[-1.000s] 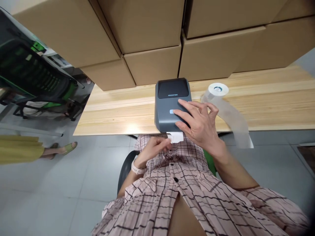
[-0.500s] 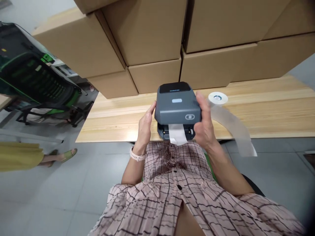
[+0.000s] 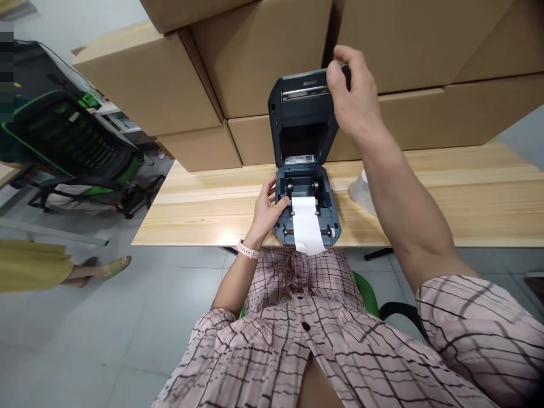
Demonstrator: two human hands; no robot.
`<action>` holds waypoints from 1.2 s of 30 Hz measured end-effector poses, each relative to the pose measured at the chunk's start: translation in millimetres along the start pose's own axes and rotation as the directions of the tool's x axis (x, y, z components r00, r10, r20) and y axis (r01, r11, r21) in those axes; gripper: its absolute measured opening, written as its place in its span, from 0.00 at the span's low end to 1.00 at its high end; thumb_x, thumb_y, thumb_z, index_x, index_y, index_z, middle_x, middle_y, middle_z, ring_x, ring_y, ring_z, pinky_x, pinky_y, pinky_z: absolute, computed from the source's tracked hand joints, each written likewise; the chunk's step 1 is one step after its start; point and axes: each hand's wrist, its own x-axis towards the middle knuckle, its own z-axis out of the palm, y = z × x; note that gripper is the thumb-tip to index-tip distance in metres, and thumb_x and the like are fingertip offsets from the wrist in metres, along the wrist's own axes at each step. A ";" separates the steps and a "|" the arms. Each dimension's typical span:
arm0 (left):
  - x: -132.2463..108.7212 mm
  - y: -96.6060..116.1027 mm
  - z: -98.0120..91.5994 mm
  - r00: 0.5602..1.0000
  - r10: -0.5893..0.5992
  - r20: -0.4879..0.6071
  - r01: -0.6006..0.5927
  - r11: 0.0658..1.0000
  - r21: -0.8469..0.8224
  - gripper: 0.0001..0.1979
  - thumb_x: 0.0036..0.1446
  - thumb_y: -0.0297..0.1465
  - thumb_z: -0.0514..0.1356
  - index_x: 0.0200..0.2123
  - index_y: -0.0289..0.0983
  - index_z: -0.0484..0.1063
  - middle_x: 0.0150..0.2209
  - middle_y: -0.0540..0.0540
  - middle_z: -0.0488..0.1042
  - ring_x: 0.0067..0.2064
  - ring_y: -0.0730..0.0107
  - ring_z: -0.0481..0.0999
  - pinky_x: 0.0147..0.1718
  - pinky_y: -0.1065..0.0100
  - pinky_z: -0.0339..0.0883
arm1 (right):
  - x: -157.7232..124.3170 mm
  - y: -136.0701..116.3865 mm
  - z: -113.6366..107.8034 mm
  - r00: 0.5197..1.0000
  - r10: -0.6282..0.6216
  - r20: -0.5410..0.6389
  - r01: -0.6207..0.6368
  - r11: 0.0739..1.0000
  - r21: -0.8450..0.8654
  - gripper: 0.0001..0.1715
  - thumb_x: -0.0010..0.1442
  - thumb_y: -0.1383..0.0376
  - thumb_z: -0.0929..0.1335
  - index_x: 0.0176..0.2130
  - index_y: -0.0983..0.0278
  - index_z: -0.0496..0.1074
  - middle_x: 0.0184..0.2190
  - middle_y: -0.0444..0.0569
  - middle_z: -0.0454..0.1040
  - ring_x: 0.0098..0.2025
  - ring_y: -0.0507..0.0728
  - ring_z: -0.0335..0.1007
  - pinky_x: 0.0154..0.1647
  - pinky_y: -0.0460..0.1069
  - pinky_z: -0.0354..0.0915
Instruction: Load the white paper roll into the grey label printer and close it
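Note:
A dark grey label printer (image 3: 331, 218) sits at the table's front edge with its lid (image 3: 278, 122) raised upright. Inside the base lies a strip of white label paper (image 3: 306, 226), its torn end hanging over the front. My left hand (image 3: 268, 211) grips the left wall of the base, thumb over the rim and fingers outside. My right hand (image 3: 355, 93) is closed on the top right corner of the lid, thumb on the inner side. Right of the printer, a roll of label tape (image 3: 361, 192) is mostly hidden behind my right forearm.
Cardboard boxes (image 3: 263, 56) are stacked along the back of the wooden table (image 3: 191, 209), close behind the lid. A mesh chair (image 3: 63, 130) stands at the left, and another person's sandalled foot (image 3: 113, 266) shows on the floor.
The printer's lid has swung up and back, lifted by my right hand, exposing the inside. My left hand has shifted slightly, its thumb now over the base's rim.

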 end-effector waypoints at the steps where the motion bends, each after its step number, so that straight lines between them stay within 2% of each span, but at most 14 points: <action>1: -0.8 1.1 -0.6 1.000 -0.010 0.005 0.009 1.000 0.012 0.34 0.55 0.39 0.70 0.64 0.44 0.68 0.69 0.37 0.70 0.66 0.49 0.73 0.64 0.47 0.69 | -0.5 0.1 -4.1 1.000 0.012 -0.010 -0.013 1.000 -0.009 0.31 0.78 0.56 0.63 0.71 0.69 0.57 0.73 0.57 0.64 0.72 0.54 0.61 0.74 0.52 0.55; 3: -0.5 2.8 -2.5 0.999 -0.030 0.015 0.029 0.998 0.048 0.35 0.55 0.39 0.70 0.65 0.43 0.67 0.69 0.36 0.70 0.65 0.47 0.74 0.63 0.45 0.69 | -15.4 -3.8 -14.8 0.986 -0.076 -0.147 0.074 0.997 -0.021 0.30 0.76 0.58 0.65 0.69 0.68 0.60 0.70 0.59 0.68 0.66 0.56 0.67 0.69 0.53 0.62; 5: 1.4 3.3 -3.9 0.999 -0.047 0.019 0.045 0.994 0.096 0.36 0.55 0.38 0.70 0.66 0.43 0.67 0.68 0.36 0.71 0.64 0.46 0.75 0.62 0.44 0.70 | -43.8 -9.5 -24.5 0.938 -0.245 -0.245 0.244 0.969 -0.037 0.19 0.75 0.57 0.65 0.58 0.63 0.72 0.58 0.56 0.76 0.55 0.58 0.74 0.59 0.55 0.69; 6: 2.8 3.1 -4.1 0.999 -0.051 0.019 0.049 0.992 0.118 0.36 0.54 0.38 0.70 0.66 0.43 0.68 0.68 0.36 0.72 0.63 0.46 0.76 0.61 0.43 0.70 | -59.4 -11.2 -27.0 0.944 -0.299 -0.143 0.299 0.954 -0.022 0.15 0.74 0.56 0.65 0.49 0.61 0.76 0.49 0.54 0.80 0.47 0.58 0.76 0.52 0.54 0.70; 8: 5.7 1.9 -3.6 0.999 -0.049 0.014 0.047 0.987 0.151 0.36 0.54 0.36 0.70 0.65 0.43 0.68 0.67 0.36 0.73 0.60 0.47 0.77 0.59 0.44 0.72 | -85.8 -10.0 -25.1 0.916 -0.306 0.258 0.316 0.949 0.005 0.16 0.73 0.55 0.65 0.38 0.60 0.76 0.34 0.48 0.79 0.35 0.57 0.74 0.40 0.53 0.68; 10: 8.2 0.0 -2.3 0.999 -0.037 0.004 0.036 0.985 0.166 0.36 0.53 0.35 0.69 0.65 0.43 0.69 0.66 0.36 0.74 0.59 0.48 0.78 0.58 0.46 0.73 | -100.7 -3.5 -14.6 0.752 -0.221 0.621 0.307 0.951 -0.034 0.14 0.71 0.58 0.64 0.37 0.61 0.75 0.31 0.47 0.79 0.32 0.57 0.72 0.36 0.53 0.63; 12: 9.8 -1.9 -1.0 1.000 -0.031 -0.002 0.031 0.985 0.172 0.36 0.53 0.34 0.69 0.65 0.42 0.69 0.66 0.36 0.74 0.58 0.48 0.79 0.57 0.47 0.74 | -104.3 3.8 -0.5 0.600 -0.163 0.783 0.348 0.935 -0.072 0.14 0.70 0.60 0.62 0.38 0.61 0.74 0.32 0.48 0.79 0.33 0.58 0.72 0.36 0.52 0.60; 16: 9.9 -3.9 -0.9 0.999 -0.036 -0.002 0.036 0.983 0.182 0.36 0.53 0.34 0.69 0.66 0.41 0.68 0.67 0.36 0.73 0.59 0.48 0.79 0.57 0.48 0.74 | -94.1 9.3 19.0 0.433 -0.110 0.895 0.390 0.918 -0.076 0.11 0.70 0.61 0.62 0.37 0.61 0.71 0.30 0.49 0.77 0.31 0.56 0.69 0.35 0.51 0.57; 19: 8.8 -5.0 -3.4 0.999 -0.013 0.029 0.007 0.981 0.194 0.36 0.57 0.34 0.68 0.68 0.44 0.66 0.68 0.38 0.72 0.61 0.48 0.79 0.59 0.48 0.74 | -81.5 13.2 21.9 0.322 -0.119 0.939 0.273 0.961 0.028 0.07 0.65 0.61 0.68 0.42 0.62 0.72 0.37 0.50 0.78 0.35 0.56 0.70 0.37 0.50 0.61; 23: 7.7 -8.4 -7.3 0.993 0.064 0.102 -0.080 0.983 0.164 0.34 0.65 0.34 0.63 0.73 0.50 0.59 0.69 0.43 0.72 0.63 0.50 0.77 0.61 0.48 0.73 | -67.6 28.0 5.8 0.201 -0.251 0.947 -0.025 0.965 0.261 0.34 0.62 0.53 0.74 0.62 0.62 0.70 0.47 0.51 0.79 0.46 0.58 0.74 0.46 0.51 0.68; 26: 7.2 -11.8 -8.8 0.990 0.089 0.107 -0.105 0.983 0.153 0.33 0.68 0.36 0.61 0.73 0.50 0.60 0.68 0.43 0.72 0.64 0.50 0.76 0.62 0.47 0.73 | -66.8 40.1 -30.2 0.239 -0.277 0.931 -0.125 0.942 0.312 0.43 0.63 0.49 0.74 0.70 0.58 0.66 0.49 0.50 0.79 0.49 0.58 0.75 0.50 0.52 0.70; 31: 5.2 -16.9 -9.7 0.993 0.063 0.095 -0.077 0.986 0.146 0.29 0.69 0.39 0.62 0.71 0.51 0.64 0.66 0.44 0.74 0.61 0.52 0.78 0.60 0.47 0.74 | -81.6 61.3 -100.9 0.406 -0.129 0.905 -0.135 0.971 0.199 0.29 0.63 0.50 0.75 0.62 0.51 0.77 0.58 0.49 0.79 0.58 0.61 0.75 0.60 0.54 0.70; 33: 4.4 -18.1 -9.9 0.995 0.050 0.086 -0.061 0.988 0.140 0.28 0.69 0.41 0.62 0.70 0.51 0.66 0.66 0.43 0.75 0.58 0.53 0.79 0.58 0.48 0.75 | -87.6 71.0 -113.6 0.441 -0.054 0.896 -0.127 0.984 0.121 0.23 0.62 0.50 0.76 0.55 0.51 0.81 0.55 0.48 0.81 0.55 0.62 0.77 0.59 0.56 0.71; 36: 4.7 -18.4 -9.6 0.995 0.058 0.081 -0.069 0.989 0.129 0.28 0.68 0.42 0.63 0.69 0.50 0.67 0.66 0.42 0.75 0.57 0.53 0.80 0.57 0.49 0.76 | -89.9 84.9 -109.7 0.525 0.053 0.849 -0.149 0.988 0.031 0.21 0.59 0.49 0.76 0.49 0.54 0.82 0.51 0.49 0.82 0.51 0.63 0.78 0.55 0.57 0.72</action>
